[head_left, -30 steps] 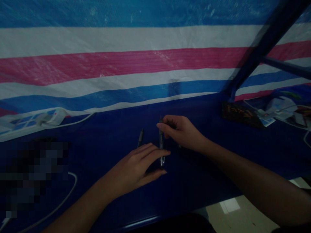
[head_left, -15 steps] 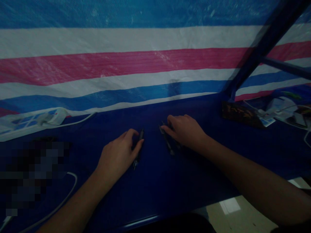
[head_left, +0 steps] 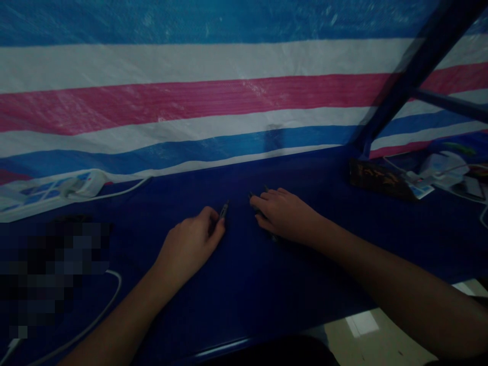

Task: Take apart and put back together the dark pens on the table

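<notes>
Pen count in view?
3: one pen in the left grip; two more pens, mostly covered, at the right grip. Others could be hidden under it.

On a dark blue bench [head_left: 244,284], the left hand [head_left: 186,244] pinches a dark pen [head_left: 223,210] between thumb and forefinger, its upper end slanting up past the fingers. Just to its right, the right hand [head_left: 284,213] lies palm down over dark pens [head_left: 251,196], mostly hidden; short ends show beyond the fingertips and below the thumb. Whether it grips them is unclear. A striped sheet [head_left: 229,96] in blue, white and pink hangs behind. At the far left sits a white power strip [head_left: 89,184] with a cable [head_left: 124,192]; well to the right, a dark patterned box [head_left: 377,178] rests near a slanted blue post [head_left: 419,71]. Pale floor [head_left: 343,340] shows below.
</notes>
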`<state>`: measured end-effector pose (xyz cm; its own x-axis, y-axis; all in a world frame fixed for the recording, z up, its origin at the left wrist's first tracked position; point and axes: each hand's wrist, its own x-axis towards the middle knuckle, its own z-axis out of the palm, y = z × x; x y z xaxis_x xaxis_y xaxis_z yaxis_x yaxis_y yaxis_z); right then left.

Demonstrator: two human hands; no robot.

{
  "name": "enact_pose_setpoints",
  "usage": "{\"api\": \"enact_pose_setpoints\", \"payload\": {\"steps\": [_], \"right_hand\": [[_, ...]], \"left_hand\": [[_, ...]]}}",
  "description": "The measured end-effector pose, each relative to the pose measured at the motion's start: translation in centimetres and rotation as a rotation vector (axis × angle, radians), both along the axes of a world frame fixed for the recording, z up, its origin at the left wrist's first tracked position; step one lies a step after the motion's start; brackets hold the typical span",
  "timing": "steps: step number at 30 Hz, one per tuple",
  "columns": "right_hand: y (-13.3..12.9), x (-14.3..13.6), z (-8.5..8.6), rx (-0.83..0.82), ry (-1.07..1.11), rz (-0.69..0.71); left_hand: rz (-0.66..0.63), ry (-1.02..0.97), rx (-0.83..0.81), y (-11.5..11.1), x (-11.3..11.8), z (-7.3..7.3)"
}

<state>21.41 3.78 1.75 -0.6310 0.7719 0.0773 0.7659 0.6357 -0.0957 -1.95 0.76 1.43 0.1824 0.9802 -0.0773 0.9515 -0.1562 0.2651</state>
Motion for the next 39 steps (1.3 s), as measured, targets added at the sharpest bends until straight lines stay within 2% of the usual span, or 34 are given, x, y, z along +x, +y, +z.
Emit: {"api": "enact_pose_setpoints", "payload": {"steps": [3,5,9,13,16,20,23,26,30,35,37,39], "right_hand": [[-0.1,0.0,0.5,-0.013,0.094,-0.019],[-0.2,-0.1,0.9,-0.090,0.271,-0.014],[-0.7,-0.2,1.3,-0.424,0.697,0.030],[-1.1,-0.8,0.8,-0.718,0.923,0.071],[-1.3,-1.3,0.5,-0.827,1.051,0.075],[-1.8,-1.5,0.3,-0.803,1.018,0.063],[-1.9,-1.4,0.3,-0.746,0.987,0.004],[-1.8,-1.2,0.3,-0.788,1.040,-0.016],[-1.9,-0.9,0.6,-0.878,1.042,0.086],[-1.6,0.0,1.8,-0.880,0.903,0.344],[-1.3,0.4,2.1,-0.825,0.866,0.368],[-0.9,0.6,2.2,-0.748,0.860,0.336]], "left_hand": [[-0.063,-0.234,0.016,-0.3,0.2,-0.1],[-0.142,-0.379,0.031,-0.7,0.5,-0.1],[-0.313,-0.494,0.077,-1.9,1.3,-0.1],[-0.404,-0.555,0.064,-2.7,1.8,-0.6],[-0.433,-0.611,0.064,-2.8,1.7,-1.2],[-0.418,-0.622,0.024,-2.4,1.4,-1.4],[-0.380,-0.547,0.012,-2.2,1.2,-0.9],[-0.370,-0.509,-0.002,-2.1,1.1,-0.4],[-0.398,-0.604,-0.109,-2.3,0.8,-0.1],[-0.400,-0.810,-0.317,-2.6,0.8,-0.4],[-0.344,-0.888,-0.384,-2.4,0.8,-0.7],[-0.293,-0.918,-0.391,-2.2,0.7,-1.0]]}}
